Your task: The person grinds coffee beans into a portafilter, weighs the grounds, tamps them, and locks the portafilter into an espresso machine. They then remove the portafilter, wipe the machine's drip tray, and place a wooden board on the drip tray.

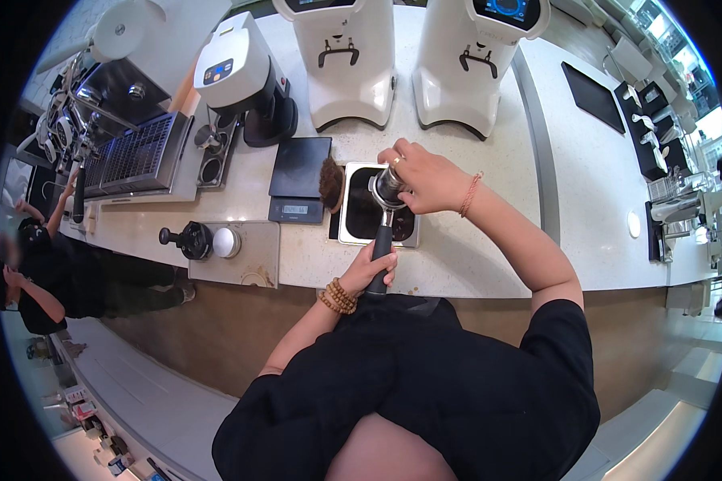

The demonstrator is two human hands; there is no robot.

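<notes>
My left hand (370, 269) grips the black handle of a portafilter (382, 239), whose metal head sits above a steel-rimmed bin (414, 239) with a dark inside. With my right hand (424, 175) I hold a metal cup (389, 185) on top of the portafilter's basket. The cup's rim against the basket is partly hidden by my fingers. A brown-bristled brush (331, 183) stands against the bin's left side. Left of it lies a black digital scale (299, 171) with a lit display.
Two white grinders (352, 90) (460, 90) and a smaller white machine (234, 66) stand behind. A black tool (194, 240) and a silver-topped tamper or leveler (226, 242) rest on a mat (259, 252). At left are an espresso machine (135, 150) and a person (54, 270); a black tray (592, 96) lies right.
</notes>
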